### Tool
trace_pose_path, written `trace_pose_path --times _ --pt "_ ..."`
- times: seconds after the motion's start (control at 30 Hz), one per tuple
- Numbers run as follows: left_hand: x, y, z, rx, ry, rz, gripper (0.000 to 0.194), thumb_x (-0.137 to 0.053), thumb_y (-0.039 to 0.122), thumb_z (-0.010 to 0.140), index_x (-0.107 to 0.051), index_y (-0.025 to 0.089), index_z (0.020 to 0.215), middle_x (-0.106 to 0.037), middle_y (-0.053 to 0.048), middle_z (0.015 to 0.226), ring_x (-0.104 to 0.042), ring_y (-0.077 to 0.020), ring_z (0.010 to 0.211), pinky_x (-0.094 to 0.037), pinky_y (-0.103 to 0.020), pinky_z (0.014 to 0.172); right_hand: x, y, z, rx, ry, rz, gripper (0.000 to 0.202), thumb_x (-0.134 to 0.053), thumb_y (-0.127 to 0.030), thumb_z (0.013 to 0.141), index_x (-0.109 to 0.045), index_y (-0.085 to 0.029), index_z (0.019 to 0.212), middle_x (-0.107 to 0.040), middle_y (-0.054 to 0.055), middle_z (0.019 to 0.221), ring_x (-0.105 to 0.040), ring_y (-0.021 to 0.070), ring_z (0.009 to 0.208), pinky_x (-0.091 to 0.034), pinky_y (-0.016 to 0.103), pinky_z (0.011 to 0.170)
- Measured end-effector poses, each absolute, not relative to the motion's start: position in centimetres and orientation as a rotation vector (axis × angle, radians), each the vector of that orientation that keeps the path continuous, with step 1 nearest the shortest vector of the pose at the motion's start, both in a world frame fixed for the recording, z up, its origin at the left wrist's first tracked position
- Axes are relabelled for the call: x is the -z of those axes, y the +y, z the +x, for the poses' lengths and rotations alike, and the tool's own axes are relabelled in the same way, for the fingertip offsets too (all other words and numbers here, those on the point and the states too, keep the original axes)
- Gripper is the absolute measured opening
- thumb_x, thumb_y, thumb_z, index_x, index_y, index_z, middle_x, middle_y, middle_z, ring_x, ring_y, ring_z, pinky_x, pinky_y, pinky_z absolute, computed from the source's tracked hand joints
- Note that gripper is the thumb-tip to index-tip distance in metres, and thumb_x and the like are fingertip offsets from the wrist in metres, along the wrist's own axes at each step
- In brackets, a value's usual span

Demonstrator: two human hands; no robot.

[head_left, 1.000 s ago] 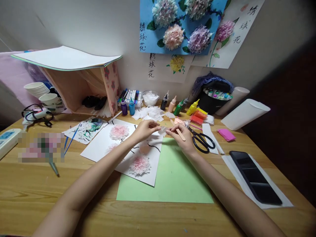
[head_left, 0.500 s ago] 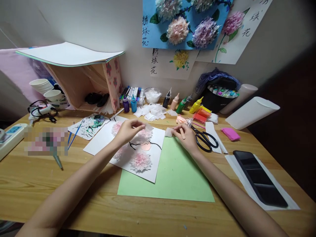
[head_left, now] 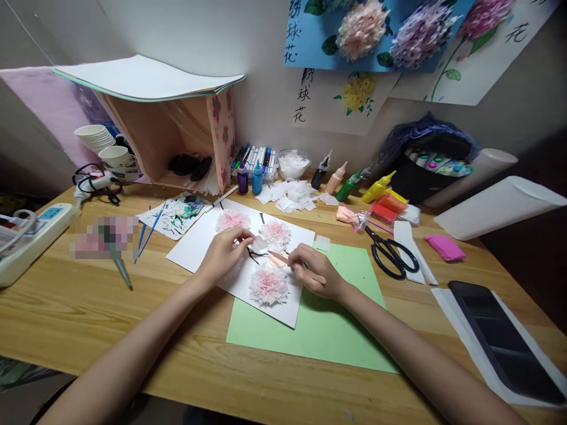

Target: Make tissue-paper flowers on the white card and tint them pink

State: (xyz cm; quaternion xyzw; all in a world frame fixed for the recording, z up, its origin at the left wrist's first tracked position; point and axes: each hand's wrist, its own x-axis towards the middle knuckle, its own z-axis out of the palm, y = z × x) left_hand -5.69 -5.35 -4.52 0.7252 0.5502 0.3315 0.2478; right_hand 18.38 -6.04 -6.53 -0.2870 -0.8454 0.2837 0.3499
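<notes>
My left hand (head_left: 227, 252) pinches a small square of white tissue paper (head_left: 260, 242) over the white sheet (head_left: 190, 248). Between the fingers of my right hand (head_left: 315, 270) is a wooden craft stick (head_left: 319, 278), its tip pointing left towards the tissue. Just under the tip lies a flat peach disc (head_left: 277, 260), partly covered by stick and fingers. Pink and white ruffled paper flowers surround it, one in front (head_left: 269, 284) and another behind (head_left: 274, 235). Black lines run across the sheet. One more flower is mostly hidden by my left hand.
Green paper (head_left: 345, 319) lies under the white sheet, with a loose tissue square (head_left: 323, 241) at its far edge. Behind are a tissue pile (head_left: 292, 196) and paint bottles (head_left: 348, 186). Black scissors (head_left: 392, 254) and a phone (head_left: 500, 336) are right, brushes (head_left: 150, 232) left.
My right hand has moved left with the craft stick, from beside the tissue square to over the peach disc. My left hand keeps its tissue, now lower near the stick. The view has shifted.
</notes>
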Motion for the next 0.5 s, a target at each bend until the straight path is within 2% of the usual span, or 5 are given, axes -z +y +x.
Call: trace_pose_path --times 0.2,0.5 --pt "5.3 -6.1 -5.2 -0.915 1.513 2.168 0.011 -0.053 0.022 0.088 -0.063 0.020 0.085 -0.068 -0.002 0.083 -0.059 -0.0168 0.080 -0.045 -0.029 0.071 7.8 -5.8 18.6 -0.647 -2.262 -0.698 0.014 -0.045 -0.008 0.081 -0.052 -0.020 0.084 -0.051 0.001 0.071 -0.047 0.0150 0.067 -0.038 0.027 0.060" --pt "5.3 -6.2 -5.2 -0.933 1.520 2.249 0.008 -0.055 0.019 0.087 -0.063 0.018 0.087 -0.068 -0.003 0.083 -0.058 -0.0165 0.077 -0.045 -0.030 0.071 8.0 -6.1 18.6 -0.498 -2.217 -0.719 0.017 -0.044 -0.004 0.080 -0.050 -0.020 0.083 -0.053 0.001 0.069 -0.048 0.0154 0.067 -0.038 0.027 0.059"
